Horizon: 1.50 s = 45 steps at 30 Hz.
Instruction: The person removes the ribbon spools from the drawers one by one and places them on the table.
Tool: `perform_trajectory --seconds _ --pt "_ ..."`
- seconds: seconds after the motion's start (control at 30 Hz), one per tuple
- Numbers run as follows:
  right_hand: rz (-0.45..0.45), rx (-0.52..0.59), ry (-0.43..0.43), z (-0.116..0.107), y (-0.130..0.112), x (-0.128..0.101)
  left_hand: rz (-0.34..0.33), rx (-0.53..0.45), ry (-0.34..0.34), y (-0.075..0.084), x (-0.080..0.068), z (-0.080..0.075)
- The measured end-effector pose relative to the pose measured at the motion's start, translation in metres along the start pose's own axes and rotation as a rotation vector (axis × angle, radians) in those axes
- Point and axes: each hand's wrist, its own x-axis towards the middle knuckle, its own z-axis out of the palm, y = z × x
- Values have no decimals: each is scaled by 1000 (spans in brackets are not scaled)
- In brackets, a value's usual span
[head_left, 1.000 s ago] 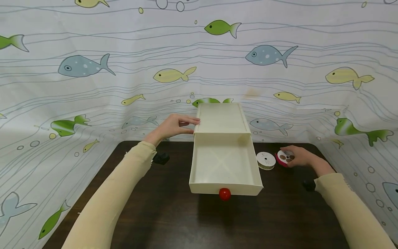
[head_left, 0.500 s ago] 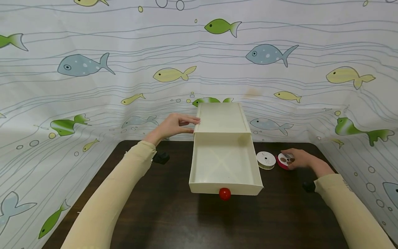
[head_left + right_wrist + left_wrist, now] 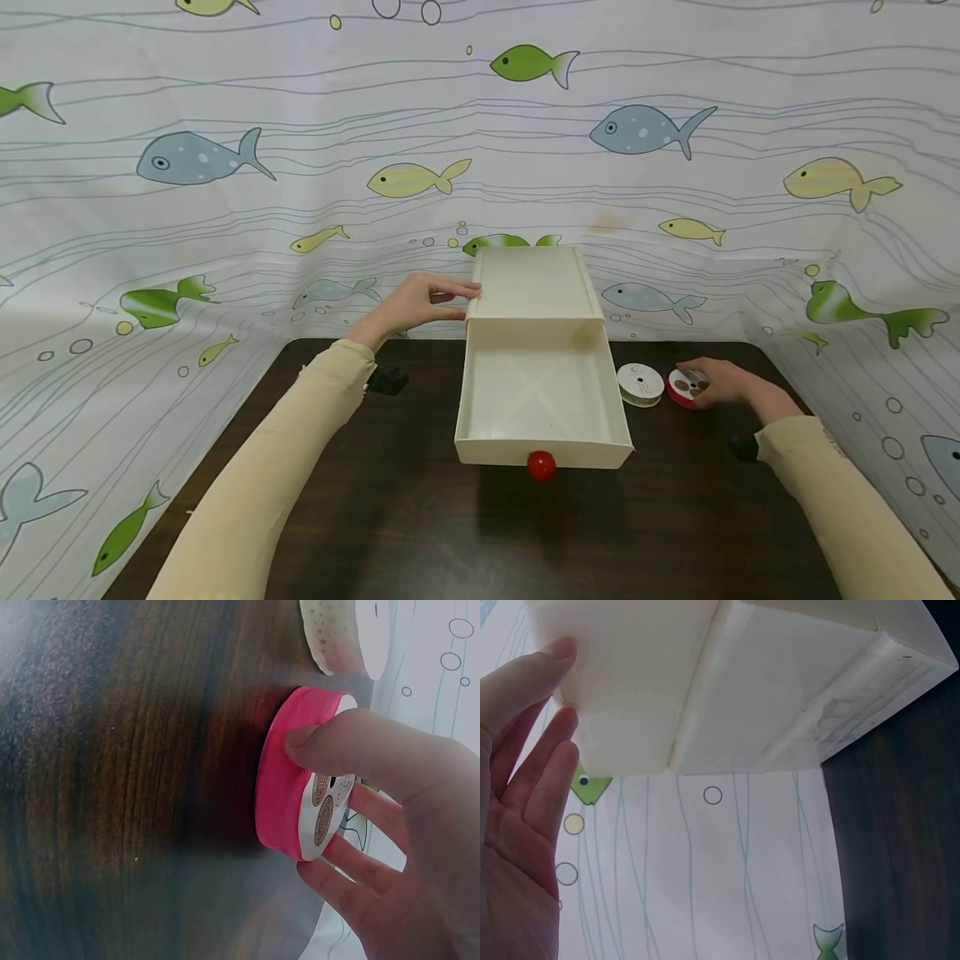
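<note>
The drawer (image 3: 542, 392) stands pulled out toward the table's (image 3: 420, 533) near edge, red knob (image 3: 541, 465) forward. Near the right edge, the right hand (image 3: 723, 385) has lowered the pink ribbon spool (image 3: 684, 387) from its slight lift a second ago and pinches it flat on the table beside the white spool (image 3: 641, 385). Farther back, the left hand (image 3: 420, 302), fingers straight, still steadies the casing (image 3: 534, 283)

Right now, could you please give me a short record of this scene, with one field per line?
Left hand: fingers straight, touching the left side of the cream drawer box
Right hand: pinches the pink ribbon spool, which lies on the dark table
Drawer: pulled out, inside bare, red knob at front
White spool: lies between the drawer and the pink spool
</note>
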Motion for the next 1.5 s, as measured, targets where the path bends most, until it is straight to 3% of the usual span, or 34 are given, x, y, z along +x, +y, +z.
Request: perform_trajectory --seconds 0.33,0.67,0.83,1.1,1.3,1.5 --pt "-27 -19 19 3 2 -3 0 -16 9 -5 0 1" --pt "-188 -118 219 -5 -12 -24 13 -6 5 -2 -1 2" --pt "-234 -156 316 -14 -31 -40 25 1 2 -3 2 3" --pt "-349 -124 499 -27 -78 -74 37 1 20 -33 14 6" --pt "-506 -54 607 -28 -117 -94 59 7 21 -36 13 3" --pt "-652 45 653 -27 -150 -111 54 13 24 -35 13 3"
